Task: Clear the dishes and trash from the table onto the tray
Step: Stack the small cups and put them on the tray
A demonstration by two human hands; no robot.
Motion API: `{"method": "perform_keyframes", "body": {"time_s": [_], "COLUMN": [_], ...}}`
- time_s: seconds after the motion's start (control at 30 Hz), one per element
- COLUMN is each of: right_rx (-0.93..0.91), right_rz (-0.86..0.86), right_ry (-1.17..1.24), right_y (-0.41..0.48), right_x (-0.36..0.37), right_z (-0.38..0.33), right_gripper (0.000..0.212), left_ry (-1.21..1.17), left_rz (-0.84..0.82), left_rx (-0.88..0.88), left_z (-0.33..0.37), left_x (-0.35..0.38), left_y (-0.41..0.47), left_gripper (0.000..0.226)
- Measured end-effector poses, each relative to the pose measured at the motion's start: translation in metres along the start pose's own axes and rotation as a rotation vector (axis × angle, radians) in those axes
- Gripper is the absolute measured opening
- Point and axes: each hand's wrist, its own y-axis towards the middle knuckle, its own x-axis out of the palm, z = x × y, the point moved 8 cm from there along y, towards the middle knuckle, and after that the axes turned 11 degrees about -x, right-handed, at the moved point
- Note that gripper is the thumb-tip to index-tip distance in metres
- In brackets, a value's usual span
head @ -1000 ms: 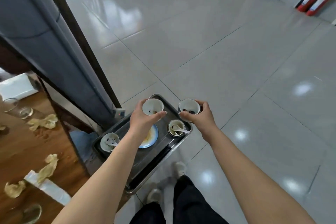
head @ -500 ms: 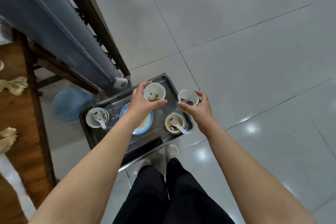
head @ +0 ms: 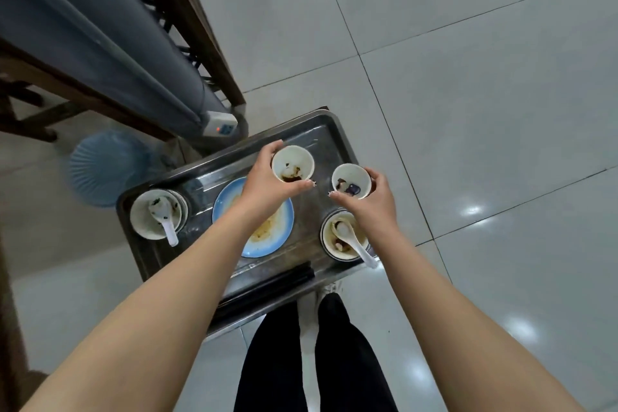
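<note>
Head view: left hand (head: pixel 267 182) clamped around a soiled white cup (head: pixel 293 166) above the metal tray (head: pixel 302 130); right hand (head: pixel 371 202) clamped around a second cup (head: pixel 351 181) at the tray's right edge; tray carries a blue plate (head: pixel 267 241) between two bowls with spoons (head: pixel 155 217) (head: pixel 344 239).

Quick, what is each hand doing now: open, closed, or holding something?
Left hand: closed around a small white cup with dark residue.
Right hand: closed around a second small cup, above the tray.
</note>
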Motion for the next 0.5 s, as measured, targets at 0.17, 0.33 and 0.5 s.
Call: {"method": "perform_keyframes", "body": {"time_s": [0.17,0.33,0.5], "right_rx": [0.013,0.006,-0.014], "right_rz": [-0.011,0.034,0.013], "right_ry": [-0.093,-0.2,-0.303], "right_y": [0.018,0.032,0.041], "right_x": [0.024,0.031,0.04], "right_z": [0.034,0.058,0.066], "right_gripper": [0.082,0.086,0.087], "left_ry": [-0.017,0.012,0.098], "left_rz": [-0.006,-0.044,-0.012], "left_rx": [-0.027,0.001,-0.004], "left_z": [-0.021,-0.033,-0.04], "left_x": [0.02,0.039,0.041], "left_y": [0.031,0.049,0.064], "left_gripper": [0.076,0.075,0.075]}}
